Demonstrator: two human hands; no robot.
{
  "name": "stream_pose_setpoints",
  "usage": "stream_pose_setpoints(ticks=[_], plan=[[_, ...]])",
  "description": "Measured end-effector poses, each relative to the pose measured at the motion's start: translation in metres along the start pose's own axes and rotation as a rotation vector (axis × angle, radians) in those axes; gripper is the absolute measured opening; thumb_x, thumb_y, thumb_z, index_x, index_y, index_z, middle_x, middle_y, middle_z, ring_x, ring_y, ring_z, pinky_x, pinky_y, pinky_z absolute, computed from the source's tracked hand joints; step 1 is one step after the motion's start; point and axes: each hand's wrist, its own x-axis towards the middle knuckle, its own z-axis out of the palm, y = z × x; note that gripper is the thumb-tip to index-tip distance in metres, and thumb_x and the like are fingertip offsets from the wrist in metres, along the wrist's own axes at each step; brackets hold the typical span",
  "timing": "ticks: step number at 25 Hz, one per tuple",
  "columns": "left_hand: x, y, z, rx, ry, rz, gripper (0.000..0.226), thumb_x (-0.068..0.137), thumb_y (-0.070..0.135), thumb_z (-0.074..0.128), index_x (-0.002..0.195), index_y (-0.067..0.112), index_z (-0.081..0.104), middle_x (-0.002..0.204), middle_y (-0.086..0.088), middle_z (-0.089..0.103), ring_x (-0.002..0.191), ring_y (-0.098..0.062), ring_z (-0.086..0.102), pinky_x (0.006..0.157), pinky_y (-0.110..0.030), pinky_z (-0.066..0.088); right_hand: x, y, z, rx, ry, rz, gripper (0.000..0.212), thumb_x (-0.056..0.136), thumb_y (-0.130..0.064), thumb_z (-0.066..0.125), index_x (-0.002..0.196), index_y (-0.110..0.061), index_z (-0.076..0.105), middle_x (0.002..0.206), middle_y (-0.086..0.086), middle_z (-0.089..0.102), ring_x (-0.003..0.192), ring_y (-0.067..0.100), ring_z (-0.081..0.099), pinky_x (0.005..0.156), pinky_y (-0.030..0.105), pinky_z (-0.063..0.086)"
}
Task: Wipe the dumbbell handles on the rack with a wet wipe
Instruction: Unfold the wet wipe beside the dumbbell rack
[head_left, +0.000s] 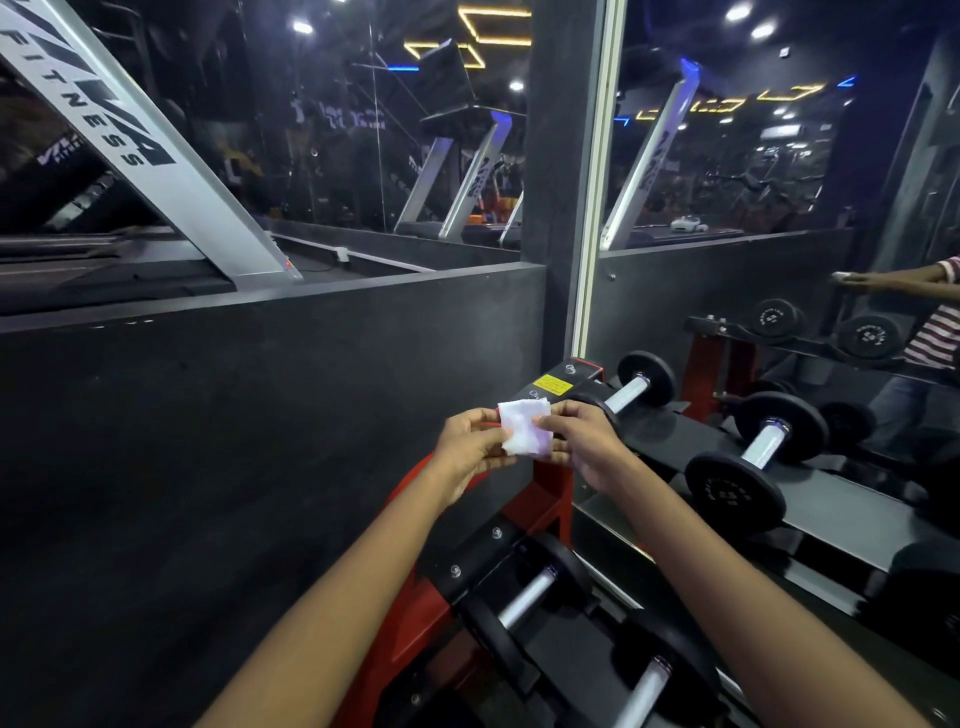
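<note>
A white folded wet wipe (524, 428) is held up between both hands above the left end of the red and black dumbbell rack (550, 488). My left hand (470, 449) pinches its left edge and my right hand (584, 447) pinches its right edge. Just right of my right hand lies a black dumbbell with a silver handle (628, 391) on the top shelf. A second dumbbell's handle (762, 444) sits further right. On the lower shelf, two more silver handles (527, 597) (644, 693) show between my forearms.
A dark half-wall (234, 415) stands to the left with treadmills (156, 171) behind it. A mirror (779, 260) runs behind the rack and reflects a person in a striped shirt (930, 332) at the far right.
</note>
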Motion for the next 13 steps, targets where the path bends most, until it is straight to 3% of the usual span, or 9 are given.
stream_pose_setpoints(ticks=[3,7,10,13], plan=[[0.005,0.006,-0.012,-0.044,0.001,0.010,0.015,0.086,-0.010,0.056,0.086,0.004,0.060,0.075,-0.010,0.066,0.057,-0.014,0.066,0.060,-0.024,0.058,0.007,0.002,0.010,0.097,-0.047,-0.014,0.015,0.086,0.007,0.058,0.079,-0.007,0.056,0.078,0.014,0.062,0.056,0.018,0.063,0.054,0.025,0.056],[0.024,0.013,-0.033,-0.059,-0.049,-0.003,0.017,0.086,-0.013,0.051,0.084,-0.002,0.063,0.075,-0.013,0.068,0.063,-0.016,0.067,0.066,-0.025,0.057,0.021,0.000,0.022,0.181,-0.078,-0.010,0.021,0.080,0.019,0.049,0.075,0.003,0.062,0.076,0.017,0.066,0.061,0.019,0.064,0.058,0.023,0.057],[0.038,0.018,-0.043,-0.088,-0.073,-0.021,0.020,0.088,-0.008,0.045,0.081,-0.003,0.064,0.078,-0.012,0.067,0.069,-0.019,0.065,0.070,-0.027,0.056,0.034,-0.003,0.030,0.178,-0.045,-0.034,0.022,0.082,0.008,0.049,0.069,0.006,0.067,0.078,0.022,0.064,0.066,0.023,0.062,0.059,0.025,0.057],[0.052,0.019,-0.050,-0.020,-0.129,0.039,0.007,0.084,-0.004,0.060,0.088,0.000,0.064,0.080,-0.007,0.067,0.073,-0.015,0.065,0.069,-0.024,0.056,0.045,0.001,0.035,0.029,-0.041,-0.153,0.006,0.082,0.001,0.064,0.077,0.003,0.063,0.083,0.018,0.064,0.074,0.023,0.063,0.060,0.026,0.056]])
